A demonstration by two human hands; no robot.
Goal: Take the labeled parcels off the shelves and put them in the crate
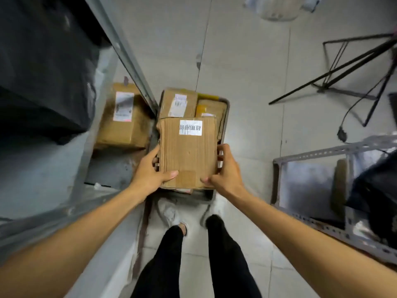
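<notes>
1. The left hand (153, 172) grips the near left edge of a flat cardboard parcel (189, 155), thumb on top and fingers curled round its side. The right hand (225, 169) clamps the near right edge the same way. The hands are apart, with the parcel's width between them.
2. The parcel is held level over the near end of a grey crate (226, 114) on the tiled floor (247, 82). Whether it touches what lies under it cannot be told.
3. Its white label (190, 127) sits at the far edge. It carries one row of black characters, upside down from here and too blurred to read.
4. In the crate's far end lie a brown box (178, 103) with a white shipping sticker, its print illegible, and beside it a yellow-taped parcel (211, 108).
5. Left of the crate, a larger carton (122, 125) bears a white and pink sticker with smeared print. A grey metal upright (129, 57) runs between the carton and the crate.
6. Dark bags (43, 61) fill the left shelving above.
7. On the right stand a grey rack (311, 154) and a black tripod (354, 65).
</notes>
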